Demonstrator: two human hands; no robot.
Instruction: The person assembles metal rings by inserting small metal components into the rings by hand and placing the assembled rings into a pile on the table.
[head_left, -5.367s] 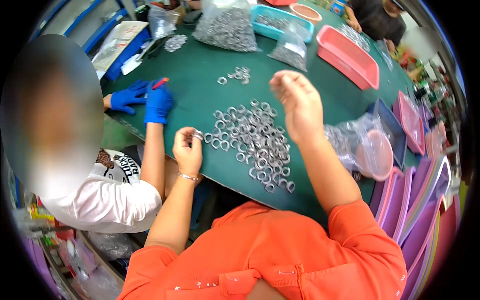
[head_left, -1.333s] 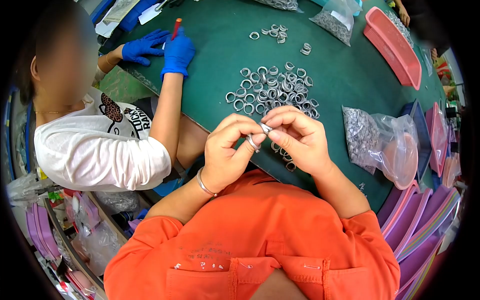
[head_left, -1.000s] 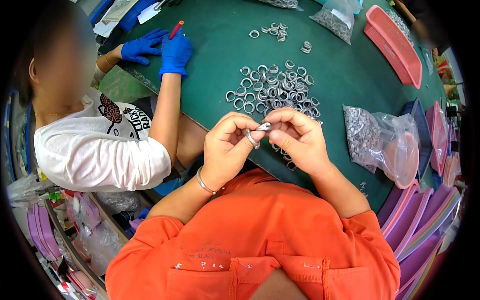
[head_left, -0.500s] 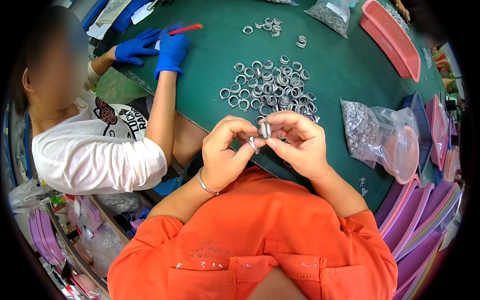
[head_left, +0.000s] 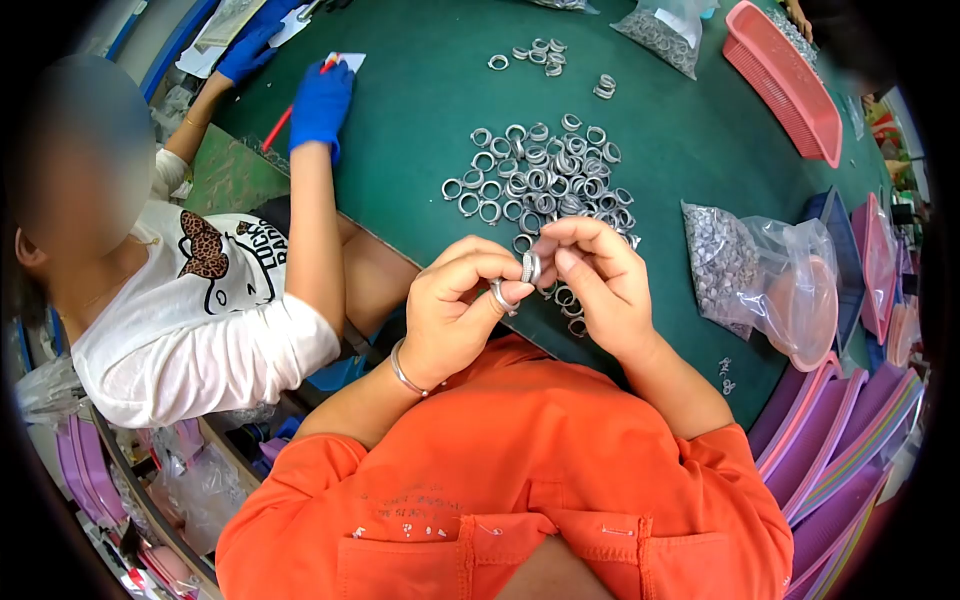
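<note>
Close to my body, my left hand (head_left: 452, 312) pinches a silver metal ring (head_left: 530, 266) between thumb and fingertips. A second ring (head_left: 503, 296) sits around its thumb. My right hand (head_left: 606, 290) is just to the right, fingers curled and thumb lifted away from the pinched ring; its index fingertip is close to the ring's top, and contact is unclear. Beyond both hands lies a loose pile of similar rings (head_left: 560, 170) on the green table (head_left: 410, 110). Farther off are a small group of rings (head_left: 540, 52) and a few stacked rings (head_left: 605, 86).
At the left, a co-worker's blue-gloved hand (head_left: 320, 105) holds a red pen (head_left: 280, 128) beside a white paper (head_left: 347, 62). Right of the pile lies a filled plastic bag (head_left: 720, 265). A pink basket (head_left: 785, 85) and another bag (head_left: 660, 38) are farther back; purple trays (head_left: 840, 430) stand lower right.
My right thumb has lifted off the ring, which stays in my left hand. The co-worker's gloved hands have moved apart, and the pen now points down to the left.
</note>
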